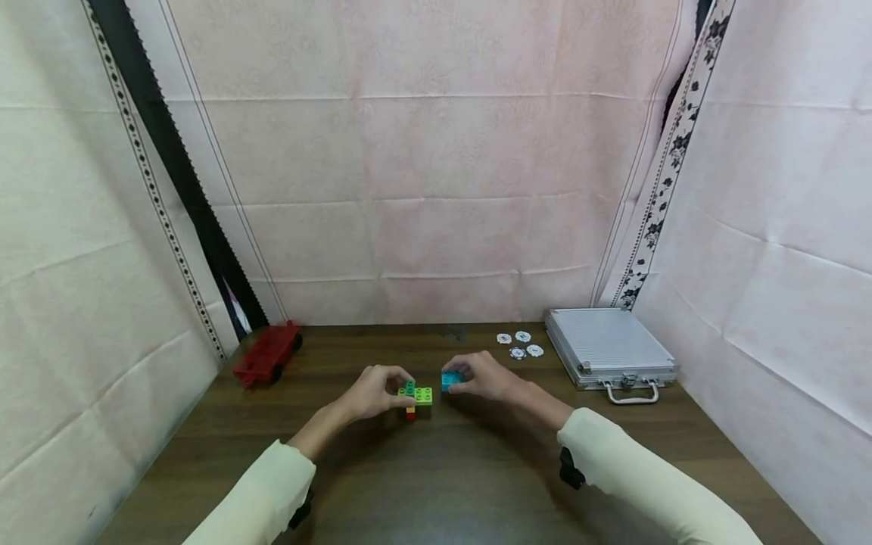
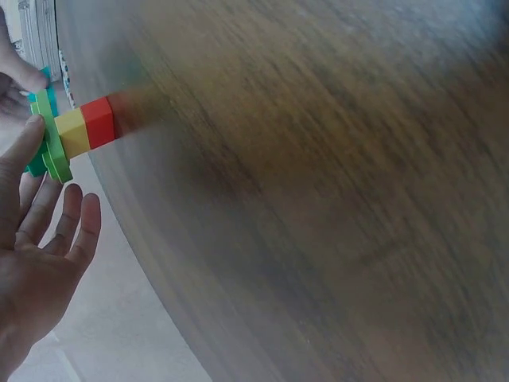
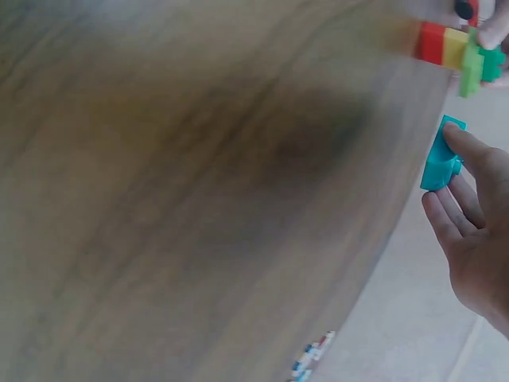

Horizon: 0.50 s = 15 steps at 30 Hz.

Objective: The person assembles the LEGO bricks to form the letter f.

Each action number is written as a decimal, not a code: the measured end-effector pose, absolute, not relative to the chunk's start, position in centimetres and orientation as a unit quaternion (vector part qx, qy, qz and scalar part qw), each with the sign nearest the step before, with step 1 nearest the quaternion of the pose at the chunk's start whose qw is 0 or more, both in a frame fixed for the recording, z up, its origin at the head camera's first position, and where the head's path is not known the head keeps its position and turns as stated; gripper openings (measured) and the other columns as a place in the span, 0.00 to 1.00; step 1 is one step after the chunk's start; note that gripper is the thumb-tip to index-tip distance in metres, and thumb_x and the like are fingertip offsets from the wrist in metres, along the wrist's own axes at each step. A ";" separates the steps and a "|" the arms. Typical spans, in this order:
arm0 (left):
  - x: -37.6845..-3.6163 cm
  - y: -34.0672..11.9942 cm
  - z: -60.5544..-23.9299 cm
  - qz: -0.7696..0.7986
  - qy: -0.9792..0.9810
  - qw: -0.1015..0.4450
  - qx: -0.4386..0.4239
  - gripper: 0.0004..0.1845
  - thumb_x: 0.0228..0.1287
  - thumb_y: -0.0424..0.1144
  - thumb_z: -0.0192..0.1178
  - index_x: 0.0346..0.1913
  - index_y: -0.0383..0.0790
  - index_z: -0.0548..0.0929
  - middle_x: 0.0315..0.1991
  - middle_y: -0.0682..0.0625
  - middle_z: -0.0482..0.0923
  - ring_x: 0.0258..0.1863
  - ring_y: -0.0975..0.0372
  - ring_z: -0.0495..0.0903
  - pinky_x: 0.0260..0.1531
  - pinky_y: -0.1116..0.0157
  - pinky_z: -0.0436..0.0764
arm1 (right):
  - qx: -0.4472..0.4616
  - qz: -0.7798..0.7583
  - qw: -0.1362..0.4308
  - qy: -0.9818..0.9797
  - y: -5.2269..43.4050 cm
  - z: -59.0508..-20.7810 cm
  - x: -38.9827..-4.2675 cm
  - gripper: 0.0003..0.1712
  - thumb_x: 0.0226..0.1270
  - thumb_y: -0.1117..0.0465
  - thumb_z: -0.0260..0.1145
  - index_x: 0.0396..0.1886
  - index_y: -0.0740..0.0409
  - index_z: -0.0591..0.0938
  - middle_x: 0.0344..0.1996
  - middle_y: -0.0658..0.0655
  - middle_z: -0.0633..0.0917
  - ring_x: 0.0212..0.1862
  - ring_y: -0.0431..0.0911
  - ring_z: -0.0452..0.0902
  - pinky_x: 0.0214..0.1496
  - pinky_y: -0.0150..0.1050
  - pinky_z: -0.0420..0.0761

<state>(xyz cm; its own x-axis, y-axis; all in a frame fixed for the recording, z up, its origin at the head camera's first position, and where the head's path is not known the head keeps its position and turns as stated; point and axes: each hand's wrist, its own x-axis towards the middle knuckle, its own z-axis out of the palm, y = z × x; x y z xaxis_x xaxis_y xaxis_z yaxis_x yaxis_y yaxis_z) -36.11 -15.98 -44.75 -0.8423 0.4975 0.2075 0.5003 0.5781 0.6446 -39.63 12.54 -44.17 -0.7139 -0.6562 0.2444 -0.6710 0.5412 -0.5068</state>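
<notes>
My left hand [image 1: 371,392] grips a small stack of toy building bricks between thumb and fingers. The stack has a red brick [image 2: 99,123] at the bottom and a yellow brick [image 2: 72,133] above it. A wider lime green brick [image 1: 424,395] lies across these, topped by a darker green brick [image 1: 410,387]. To the right, my right hand [image 1: 485,376] pinches a turquoise brick [image 3: 440,159], thumb on one side and fingers on the other. A short gap separates that brick from the stack in the head view.
A red toy cart [image 1: 268,356] with black wheels stands at the table's back left. Several poker chips [image 1: 534,351] lie at the back, right of centre. Beside them a silver case [image 1: 609,344] rests with its handle toward me. Pale cloth [image 1: 443,189] hangs behind the table.
</notes>
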 end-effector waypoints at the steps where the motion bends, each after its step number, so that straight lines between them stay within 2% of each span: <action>1: -36.1 -16.0 -44.7 -0.365 -0.888 0.001 -0.280 0.21 0.64 0.45 0.75 0.54 0.34 0.87 0.42 0.53 0.85 0.40 0.59 0.79 0.39 0.64 0.81 | 0.379 0.297 0.012 -0.876 12.4 -43.8 -39.6 0.20 0.69 0.61 0.75 0.58 0.61 0.85 0.50 0.57 0.89 0.52 0.48 0.86 0.52 0.41 0.85; 4: -36.1 -16.0 -44.6 -0.365 -0.888 0.000 -0.279 0.20 0.64 0.45 0.75 0.53 0.36 0.87 0.43 0.53 0.84 0.40 0.59 0.80 0.40 0.63 0.81 | 0.384 0.306 0.013 -0.871 12.1 -42.9 -39.2 0.20 0.69 0.62 0.75 0.58 0.61 0.85 0.50 0.57 0.89 0.51 0.49 0.87 0.52 0.42 0.86; 10: -36.1 -16.0 -44.7 -0.365 -0.889 -0.001 -0.276 0.21 0.64 0.46 0.75 0.53 0.37 0.87 0.44 0.53 0.85 0.42 0.60 0.80 0.42 0.61 0.81 | 0.401 0.315 0.017 -0.860 11.3 -41.8 -38.9 0.20 0.68 0.64 0.75 0.59 0.61 0.85 0.50 0.56 0.89 0.49 0.47 0.87 0.50 0.38 0.86; 15: -36.2 -16.0 -44.7 -0.366 -0.890 -0.005 -0.273 0.22 0.64 0.46 0.75 0.54 0.36 0.87 0.42 0.53 0.84 0.40 0.61 0.79 0.40 0.62 0.81 | 0.426 0.316 0.027 -0.847 10.6 -41.3 -38.8 0.19 0.69 0.66 0.74 0.58 0.63 0.85 0.51 0.58 0.88 0.49 0.49 0.87 0.51 0.42 0.86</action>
